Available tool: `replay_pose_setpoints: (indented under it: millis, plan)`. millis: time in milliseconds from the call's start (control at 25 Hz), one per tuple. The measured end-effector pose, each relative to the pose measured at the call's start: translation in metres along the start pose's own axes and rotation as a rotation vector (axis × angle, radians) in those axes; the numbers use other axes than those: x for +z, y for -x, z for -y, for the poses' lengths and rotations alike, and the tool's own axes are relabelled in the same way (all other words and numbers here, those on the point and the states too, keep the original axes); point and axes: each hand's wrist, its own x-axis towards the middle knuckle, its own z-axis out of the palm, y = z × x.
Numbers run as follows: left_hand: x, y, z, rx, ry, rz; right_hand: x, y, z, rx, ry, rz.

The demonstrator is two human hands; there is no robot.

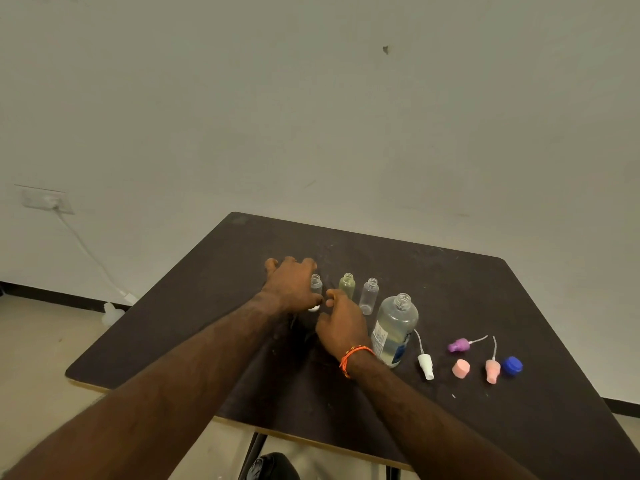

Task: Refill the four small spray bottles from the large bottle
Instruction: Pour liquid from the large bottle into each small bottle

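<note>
Dark table [450, 289], half-full large bottle [394, 327]

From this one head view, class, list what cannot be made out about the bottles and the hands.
- Fourth small bottle: none shows; the left hand may cover it.
- Leftmost small bottle: lower body hidden by the left hand, so its fill level is unknown.
- Right hand: seen from the back, so what its fingers hold is hidden.
- Large bottle: label too small to read, base partly behind the right wrist.
</note>
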Motion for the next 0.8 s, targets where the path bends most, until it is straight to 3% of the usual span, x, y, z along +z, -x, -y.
replay_pose_setpoints:
  millis: [200, 480, 640, 800]
  plan:
    - [-0.016, 0.007, -0.021, 0.098, 0.05, -0.145, -0.026, 0.051, -0.019, -0.193, 0.134, -0.092]
    - [-0.002, -0.011, -0.055, 0.055, -0.148, 0.059, -0.082, 0.092, -0.058, -0.304, 0.187, -0.255]
    - [0.008, -0.02, -0.07, 0.041, -0.153, 0.06, -0.101, 0.086, -0.085, -0.256, 0.096, -0.348]
    - [0.005, -0.018, -0.072, 0.08, -0.051, -0.009, -0.11, 0.074, -0.089, -0.167, 0.039, -0.334]
